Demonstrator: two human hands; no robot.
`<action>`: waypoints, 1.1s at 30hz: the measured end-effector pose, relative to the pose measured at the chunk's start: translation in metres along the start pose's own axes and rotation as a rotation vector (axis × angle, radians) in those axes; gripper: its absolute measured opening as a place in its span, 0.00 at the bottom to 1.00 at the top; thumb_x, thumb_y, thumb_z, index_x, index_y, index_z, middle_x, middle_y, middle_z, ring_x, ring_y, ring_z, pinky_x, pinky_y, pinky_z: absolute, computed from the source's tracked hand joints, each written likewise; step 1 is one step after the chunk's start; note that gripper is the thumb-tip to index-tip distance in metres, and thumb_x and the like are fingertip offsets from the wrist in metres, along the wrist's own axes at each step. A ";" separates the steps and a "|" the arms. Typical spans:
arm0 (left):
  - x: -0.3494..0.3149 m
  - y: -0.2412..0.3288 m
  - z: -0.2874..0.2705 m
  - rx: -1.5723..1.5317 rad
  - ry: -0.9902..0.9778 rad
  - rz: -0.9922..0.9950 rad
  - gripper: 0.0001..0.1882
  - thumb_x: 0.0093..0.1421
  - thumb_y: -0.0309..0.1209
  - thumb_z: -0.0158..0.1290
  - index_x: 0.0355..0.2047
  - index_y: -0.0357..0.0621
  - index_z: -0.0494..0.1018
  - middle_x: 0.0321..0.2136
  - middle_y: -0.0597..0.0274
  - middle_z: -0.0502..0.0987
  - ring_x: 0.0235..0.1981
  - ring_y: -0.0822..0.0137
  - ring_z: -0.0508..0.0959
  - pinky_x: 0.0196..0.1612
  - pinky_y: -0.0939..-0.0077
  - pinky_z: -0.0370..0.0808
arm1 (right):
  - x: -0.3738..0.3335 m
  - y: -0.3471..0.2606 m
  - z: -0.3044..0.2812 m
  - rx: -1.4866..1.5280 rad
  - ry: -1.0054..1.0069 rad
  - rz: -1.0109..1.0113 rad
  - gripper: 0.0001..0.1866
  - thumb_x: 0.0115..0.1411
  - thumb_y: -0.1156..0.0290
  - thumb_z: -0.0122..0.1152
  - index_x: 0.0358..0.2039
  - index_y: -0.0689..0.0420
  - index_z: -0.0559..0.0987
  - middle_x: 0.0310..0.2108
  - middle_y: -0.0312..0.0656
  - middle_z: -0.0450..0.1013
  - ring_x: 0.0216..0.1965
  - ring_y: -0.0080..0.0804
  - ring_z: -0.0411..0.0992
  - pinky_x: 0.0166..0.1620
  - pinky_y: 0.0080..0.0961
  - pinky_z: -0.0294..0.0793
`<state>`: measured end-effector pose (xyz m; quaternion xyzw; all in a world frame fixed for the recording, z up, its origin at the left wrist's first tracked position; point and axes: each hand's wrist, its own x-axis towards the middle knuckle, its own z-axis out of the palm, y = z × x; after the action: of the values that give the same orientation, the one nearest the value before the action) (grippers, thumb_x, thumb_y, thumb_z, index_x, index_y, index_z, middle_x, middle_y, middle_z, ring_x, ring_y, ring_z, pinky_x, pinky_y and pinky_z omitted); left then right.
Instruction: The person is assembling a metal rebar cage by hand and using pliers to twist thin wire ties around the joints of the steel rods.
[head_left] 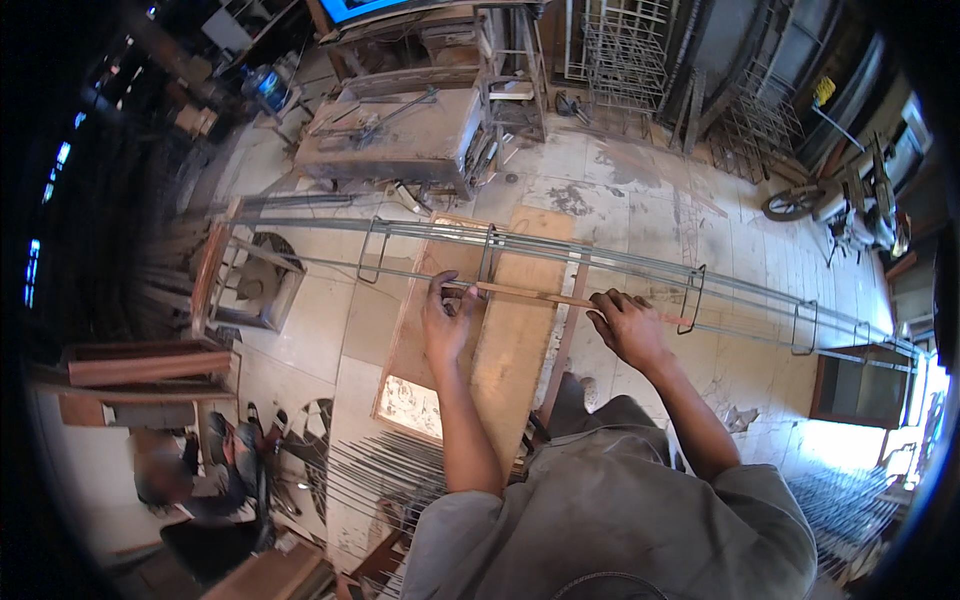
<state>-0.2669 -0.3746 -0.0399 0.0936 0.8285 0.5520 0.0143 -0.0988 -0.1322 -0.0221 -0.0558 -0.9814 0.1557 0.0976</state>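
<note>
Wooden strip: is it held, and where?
The wooden strip is held: the left hand at its left end, the right hand farther right along it.

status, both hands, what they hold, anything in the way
Left hand at left end of thin wooden strip; right hand gripping it farther along. Strip runs along steel-bar frame. Dark loop near right hand, possible snag.
</note>
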 end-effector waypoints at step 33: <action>-0.077 0.013 -0.013 0.546 -0.478 -0.067 0.35 0.63 0.52 0.51 0.54 0.27 0.67 0.23 0.33 0.76 0.32 0.38 0.80 0.37 0.50 0.75 | 0.023 0.017 -0.007 0.190 -0.234 -0.065 0.09 0.62 0.63 0.57 0.35 0.56 0.75 0.28 0.46 0.76 0.30 0.48 0.77 0.32 0.43 0.75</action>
<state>-0.1910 -0.3950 -0.0288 0.1931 0.9213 0.2720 0.2001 -0.1189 -0.1113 -0.0170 0.0043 -0.9682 0.2499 -0.0076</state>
